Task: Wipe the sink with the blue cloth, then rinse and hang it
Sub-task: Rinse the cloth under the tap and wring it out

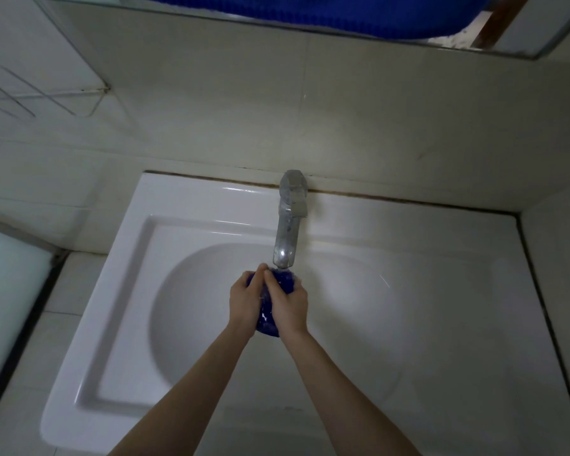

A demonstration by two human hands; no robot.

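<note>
The blue cloth [268, 319] is bunched into a wet wad between both my hands, right under the spout of the metal tap [288, 225]. Water seems to fall from the spout onto the cloth's top. My left hand [246, 299] grips the cloth from the left and my right hand [288, 302] grips it from the right, with fingers wrapped over it. Both hands hover over the round bowl of the white sink [191, 291]. Most of the cloth is hidden by my fingers.
A wire rack [43, 97] hangs on the tiled wall at the upper left. A mirror [310, 14] runs along the top and reflects something blue. A tiled side wall [560, 258] closes the right side of the sink.
</note>
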